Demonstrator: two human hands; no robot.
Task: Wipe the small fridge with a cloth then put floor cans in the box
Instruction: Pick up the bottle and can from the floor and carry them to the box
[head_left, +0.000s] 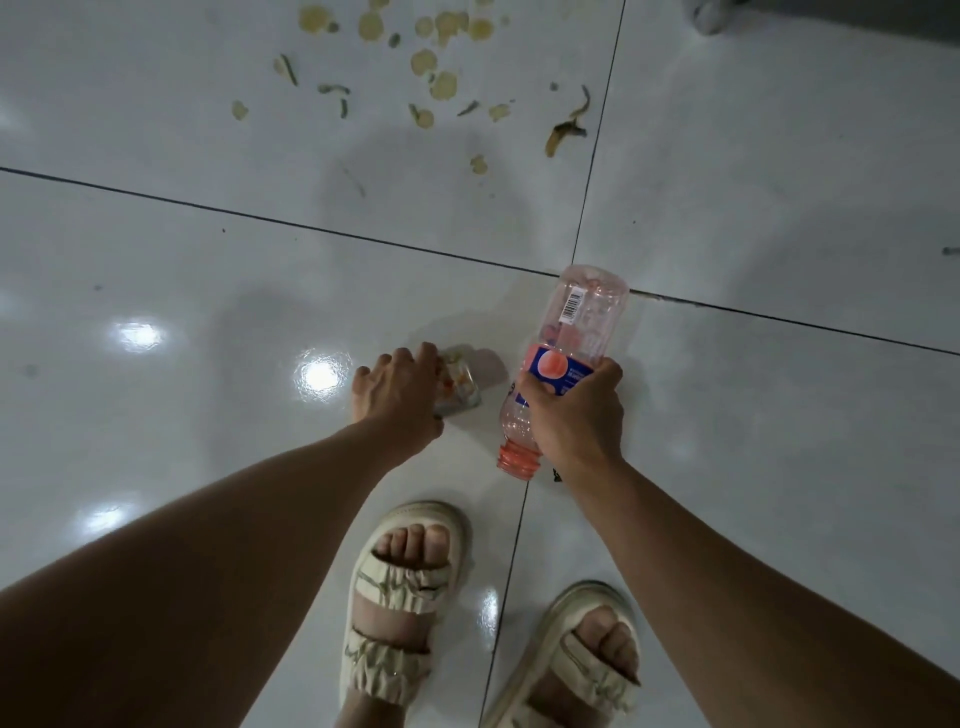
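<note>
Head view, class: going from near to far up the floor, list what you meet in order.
Sandalled feet → right hand gripping the plastic bottle, level with the left hand on a can → food scraps scattered on the tiles.

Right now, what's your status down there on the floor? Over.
Left hand grips a can lying on the floor tiles. Right hand holds an uncapped plastic bottle. Food scraps lie ahead; box not in view.
</note>
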